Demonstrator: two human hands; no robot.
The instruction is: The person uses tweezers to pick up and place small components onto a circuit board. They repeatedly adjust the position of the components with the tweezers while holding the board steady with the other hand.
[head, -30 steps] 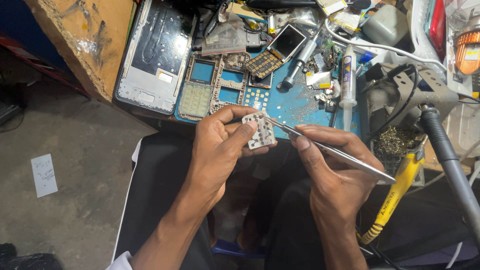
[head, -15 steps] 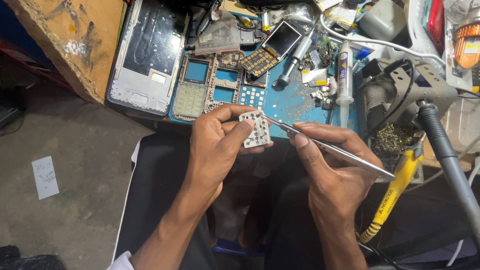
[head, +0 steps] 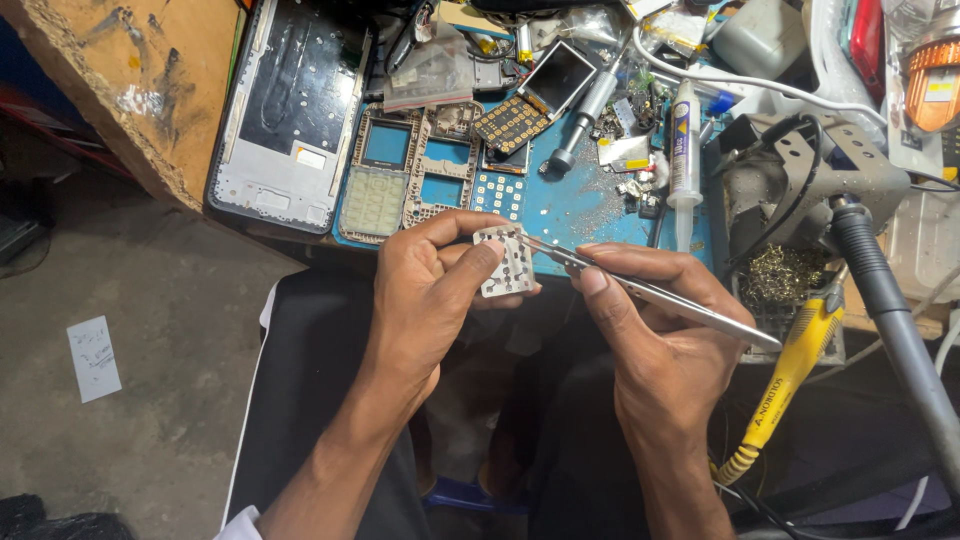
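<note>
Left hand (head: 425,300) pinches a small white keypad sheet (head: 505,262) by its edges, above the lap; right hand (head: 665,340) clamps steel tweezers (head: 640,290), tips touching the sheet's top edge. Steadying the sheet firmly and probing lightly seems wise

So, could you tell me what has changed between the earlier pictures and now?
Very little. The left hand still pinches the small white keypad piece, and the right hand still holds the metal tweezers with their tips at its edge. The view shifted slightly; the phone frames on the blue mat stayed put.
</note>
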